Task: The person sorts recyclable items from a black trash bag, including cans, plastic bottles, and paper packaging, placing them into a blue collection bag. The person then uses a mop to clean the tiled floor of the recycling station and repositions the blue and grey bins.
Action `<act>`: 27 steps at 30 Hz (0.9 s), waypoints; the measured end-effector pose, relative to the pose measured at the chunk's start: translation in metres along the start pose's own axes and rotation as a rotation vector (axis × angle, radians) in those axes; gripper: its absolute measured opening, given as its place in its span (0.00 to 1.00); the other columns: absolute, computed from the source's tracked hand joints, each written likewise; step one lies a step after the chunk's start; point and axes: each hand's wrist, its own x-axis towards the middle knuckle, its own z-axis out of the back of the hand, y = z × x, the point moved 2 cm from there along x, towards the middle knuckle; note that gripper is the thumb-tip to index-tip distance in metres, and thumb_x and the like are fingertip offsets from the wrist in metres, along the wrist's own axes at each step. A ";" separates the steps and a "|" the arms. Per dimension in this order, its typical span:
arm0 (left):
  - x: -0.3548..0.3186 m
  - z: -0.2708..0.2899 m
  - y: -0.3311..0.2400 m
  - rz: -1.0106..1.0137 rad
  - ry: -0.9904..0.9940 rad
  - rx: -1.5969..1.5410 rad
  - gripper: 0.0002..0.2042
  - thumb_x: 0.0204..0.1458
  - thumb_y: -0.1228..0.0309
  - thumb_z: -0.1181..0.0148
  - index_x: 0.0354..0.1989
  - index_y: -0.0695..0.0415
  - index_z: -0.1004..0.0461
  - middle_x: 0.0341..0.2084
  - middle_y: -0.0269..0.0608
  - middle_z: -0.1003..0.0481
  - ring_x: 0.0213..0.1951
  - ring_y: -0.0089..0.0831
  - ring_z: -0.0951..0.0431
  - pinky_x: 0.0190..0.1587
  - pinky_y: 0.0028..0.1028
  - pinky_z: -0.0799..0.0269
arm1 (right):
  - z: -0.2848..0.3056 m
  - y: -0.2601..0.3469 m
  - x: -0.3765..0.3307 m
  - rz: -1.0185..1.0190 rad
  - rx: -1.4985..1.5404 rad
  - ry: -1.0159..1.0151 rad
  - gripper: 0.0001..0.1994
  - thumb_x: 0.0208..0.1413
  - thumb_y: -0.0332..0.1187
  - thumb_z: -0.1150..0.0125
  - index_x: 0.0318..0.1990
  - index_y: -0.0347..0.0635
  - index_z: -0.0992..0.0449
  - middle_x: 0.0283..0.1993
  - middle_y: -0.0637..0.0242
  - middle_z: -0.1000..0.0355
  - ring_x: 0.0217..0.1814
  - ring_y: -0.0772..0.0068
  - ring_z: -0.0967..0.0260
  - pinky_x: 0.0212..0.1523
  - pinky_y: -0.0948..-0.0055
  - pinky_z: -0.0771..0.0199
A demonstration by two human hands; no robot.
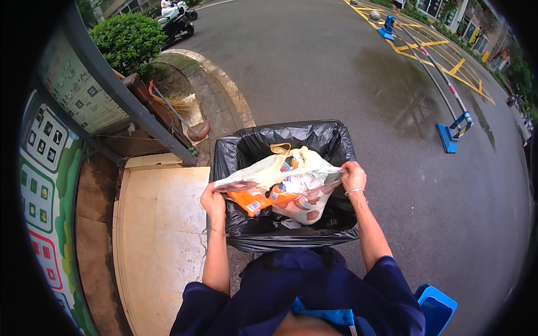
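1. The bin liner (336, 145) is black plastic film, glossy and creased.
2. The bag (280, 173) gripped by my left hand (213, 203) and right hand (353, 176) is thin, translucent, crinkled plastic.
3. My sleeves (386, 291) are matt blue cloth.
4. The road (336, 73) is rough asphalt, damp-looking.

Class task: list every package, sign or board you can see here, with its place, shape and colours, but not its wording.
Orange flat packet: in the translucent plastic bag, barcode patch.
Green-and-white illustrated sign panel: far left, icon squares.
Pale notice board: upper left, grey frame.
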 end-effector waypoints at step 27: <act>0.027 -0.079 -0.076 -0.251 1.031 0.100 0.49 0.26 0.74 0.27 0.64 0.46 0.44 0.62 0.51 0.45 0.63 0.44 0.44 0.61 0.35 0.43 | 0.012 -0.046 0.002 -0.787 1.090 0.174 0.10 0.55 0.24 0.61 0.39 0.35 0.30 0.32 0.57 0.26 0.26 0.64 0.25 0.25 0.71 0.21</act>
